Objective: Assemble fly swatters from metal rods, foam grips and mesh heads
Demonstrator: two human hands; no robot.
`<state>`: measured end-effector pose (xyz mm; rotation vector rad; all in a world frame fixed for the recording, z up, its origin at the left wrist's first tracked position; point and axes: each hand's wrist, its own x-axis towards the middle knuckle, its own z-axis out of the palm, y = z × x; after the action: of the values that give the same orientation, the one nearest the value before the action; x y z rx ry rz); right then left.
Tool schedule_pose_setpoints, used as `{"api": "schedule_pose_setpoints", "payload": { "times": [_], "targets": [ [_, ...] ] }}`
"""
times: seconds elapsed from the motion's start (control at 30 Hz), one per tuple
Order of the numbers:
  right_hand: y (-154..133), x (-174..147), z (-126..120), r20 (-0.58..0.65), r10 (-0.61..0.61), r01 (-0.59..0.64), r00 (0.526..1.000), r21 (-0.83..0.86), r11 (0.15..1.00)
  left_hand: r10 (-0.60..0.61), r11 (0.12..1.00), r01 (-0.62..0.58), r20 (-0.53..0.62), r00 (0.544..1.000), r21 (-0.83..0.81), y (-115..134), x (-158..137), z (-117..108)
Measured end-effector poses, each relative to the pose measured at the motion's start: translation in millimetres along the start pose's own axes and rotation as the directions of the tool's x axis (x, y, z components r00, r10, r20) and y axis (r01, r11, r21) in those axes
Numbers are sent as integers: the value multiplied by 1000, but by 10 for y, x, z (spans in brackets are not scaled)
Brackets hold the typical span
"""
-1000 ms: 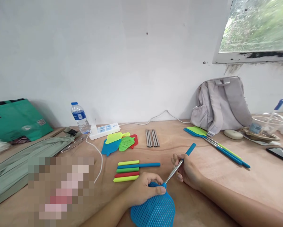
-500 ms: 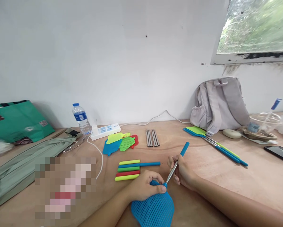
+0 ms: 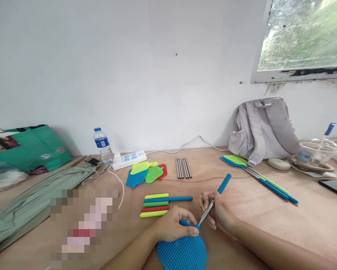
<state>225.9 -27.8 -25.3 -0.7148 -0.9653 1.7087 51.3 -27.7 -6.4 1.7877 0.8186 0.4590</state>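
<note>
My left hand [image 3: 176, 227] pinches the neck of a blue mesh fly swatter head [image 3: 183, 252] near the front edge of the view. A silver metal rod [image 3: 205, 213] slants up from that neck, its lower end meeting it. Around the rod close the fingers of my right hand [image 3: 221, 210]. Beyond them sticks out a blue handle [image 3: 224, 183], in line with the rod. Left of my hands lie several coloured handles [image 3: 156, 204] in yellow, blue, green and red. Farther back are several metal rods [image 3: 183, 168] side by side, and loose swatter heads [image 3: 137, 178] that overlap.
Swatters with rods and handles [image 3: 265, 183] lie at the right, before a grey backpack [image 3: 266, 127]. A power strip [image 3: 129, 159], water bottle [image 3: 103, 146] and green bag [image 3: 41, 150] stand at the back left. A phone [image 3: 335, 187] lies far right; a blurred patch covers the left.
The view has shifted slightly, so the scene sits a little lower. Both hands keep their hold, with the rod still at the swatter head's neck.
</note>
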Motion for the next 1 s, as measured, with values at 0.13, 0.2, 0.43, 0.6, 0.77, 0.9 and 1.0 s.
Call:
{"api": "schedule_pose_setpoints", "payload": {
  "times": [0.13,0.2,0.43,0.6,0.77,0.9,1.0],
  "targets": [
    [36,3,8,42,-4,5,999,-25,1000,-10,999,10,-2,1000,-37,-11,-1,1],
    [34,31,-11,2,4,-4,1000,-61,998,-24,998,22,-26,999,-62,-22,2,1],
    [-391,108,-425,-146,-255,235,956,-142,962,-54,975,44,-39,998,-219,-43,-46,-26],
    [-794,-24,-807,206,-106,209,973,-579,788,-85,825,116,81,993,-553,-59,-82,-80],
    [-825,-139,-646,411,132,343,902,-869,357,39,700,170,275,961,-693,-68,-89,-119],
    [-689,-168,-417,496,93,471,863,-858,204,293,507,65,243,925,-859,-85,-84,-99],
    [-660,-147,-461,413,-34,414,910,-902,118,283,390,-70,47,958,-918,-117,-57,-76]
  ]
}}
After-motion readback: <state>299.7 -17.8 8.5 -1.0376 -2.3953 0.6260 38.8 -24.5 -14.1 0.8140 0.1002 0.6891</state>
